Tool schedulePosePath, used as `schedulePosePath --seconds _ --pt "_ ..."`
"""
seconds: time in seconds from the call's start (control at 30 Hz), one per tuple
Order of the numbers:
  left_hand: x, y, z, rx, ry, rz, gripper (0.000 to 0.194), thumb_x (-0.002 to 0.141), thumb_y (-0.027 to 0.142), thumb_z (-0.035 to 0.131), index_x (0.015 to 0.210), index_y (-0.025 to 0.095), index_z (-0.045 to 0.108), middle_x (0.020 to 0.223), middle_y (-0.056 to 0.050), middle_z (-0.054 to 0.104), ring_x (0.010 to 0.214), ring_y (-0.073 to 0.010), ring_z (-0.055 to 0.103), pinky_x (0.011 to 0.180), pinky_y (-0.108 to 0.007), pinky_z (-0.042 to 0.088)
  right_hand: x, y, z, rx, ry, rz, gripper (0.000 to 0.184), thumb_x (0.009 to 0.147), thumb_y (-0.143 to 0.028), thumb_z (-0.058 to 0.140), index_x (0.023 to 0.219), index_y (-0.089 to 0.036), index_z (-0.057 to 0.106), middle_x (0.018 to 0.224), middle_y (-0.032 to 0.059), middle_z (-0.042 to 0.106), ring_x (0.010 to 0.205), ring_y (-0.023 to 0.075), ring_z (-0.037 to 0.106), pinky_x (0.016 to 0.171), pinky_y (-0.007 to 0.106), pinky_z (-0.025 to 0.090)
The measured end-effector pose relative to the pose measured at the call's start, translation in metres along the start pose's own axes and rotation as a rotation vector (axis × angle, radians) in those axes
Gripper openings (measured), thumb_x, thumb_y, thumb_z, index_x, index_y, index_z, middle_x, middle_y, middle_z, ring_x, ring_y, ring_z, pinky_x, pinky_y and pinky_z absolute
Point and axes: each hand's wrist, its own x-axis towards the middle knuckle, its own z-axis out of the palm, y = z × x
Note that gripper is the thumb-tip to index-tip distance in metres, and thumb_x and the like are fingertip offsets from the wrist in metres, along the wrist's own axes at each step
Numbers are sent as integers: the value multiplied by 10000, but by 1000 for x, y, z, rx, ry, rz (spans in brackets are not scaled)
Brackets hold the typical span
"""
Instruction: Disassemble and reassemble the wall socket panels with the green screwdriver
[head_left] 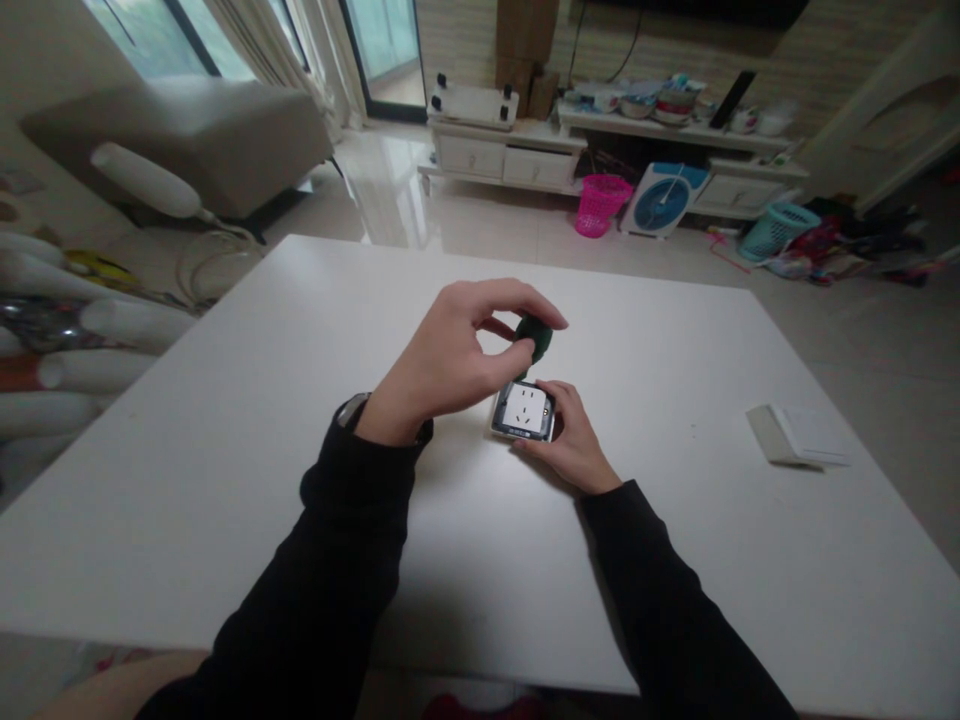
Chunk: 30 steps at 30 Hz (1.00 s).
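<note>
A white wall socket (523, 408) with a dark frame round its face lies on the white table in front of me. My right hand (564, 440) grips it from the right, with the thumb at its near edge and fingers at the far edge. Above the socket, my left hand (480, 345) is closed round the dark green handle of a screwdriver (535, 338). The tool points down at the socket's far edge. Its tip is too small to make out, so I cannot tell whether it touches a screw.
On the right of the white table (660, 600) lies a white folded piece (806, 437), perhaps a small box or card. Beyond the table stand a pink basket (600, 205), a blue fan (664, 200) and a low white cabinet (502, 160). White rolls (112, 370) are at the left.
</note>
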Motion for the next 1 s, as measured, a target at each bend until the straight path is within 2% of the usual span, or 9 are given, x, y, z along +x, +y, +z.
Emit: schedulePosePath --seconds 0.23,0.43,0.57,0.67,0.73,0.87,1.0 --pt "2 -4 5 8 156 -9 128 784 217 829 905 191 797 948 -67 802 887 -221 770 704 -303 668 0 -1 0 6 -6 -3 858 635 -314 930 1389 -335 520 1388 91 504 1324 335 516 1144 573 466" --pt "1 -8 3 -49 113 -49 274 817 183 775 1088 216 744 1133 -65 736 1022 -223 756 830 -340 683 -1 -1 0 0 2 0 839 636 -299 917 1379 -328 527 1373 93 514 1317 337 521 1151 581 458" --pt "0 -9 1 -30 106 -41 216 849 135 688 1038 208 760 1101 -68 735 1009 -216 745 851 -347 679 -1 0 0 -8 -2 0 849 632 -306 917 1386 -332 529 1376 95 513 1321 344 517 1141 586 462" --pt "1 -8 1 35 146 -11 259 840 104 638 1019 230 776 1092 -49 771 1050 -226 739 874 -361 672 -1 -2 -1 -4 -5 8 846 630 -298 917 1384 -331 535 1373 94 515 1315 343 519 1126 576 474" --pt "2 -7 2 84 163 8 236 824 112 664 992 230 780 1061 -42 789 1036 -230 743 863 -365 668 0 -3 0 3 -6 19 845 628 -295 918 1382 -329 538 1373 93 513 1313 341 521 1125 571 475" --pt "3 -6 5 92 190 4 89 797 214 804 884 210 782 930 -47 788 872 -215 751 773 -355 669 0 -4 0 5 -4 11 849 626 -306 927 1379 -330 534 1375 93 514 1313 340 521 1141 576 462" --pt "3 -8 5 70 213 -9 161 784 241 835 943 235 809 1050 -60 753 907 -214 748 760 -346 684 0 -2 1 10 -1 -5 851 632 -287 929 1382 -323 529 1380 95 507 1317 330 519 1151 564 458"
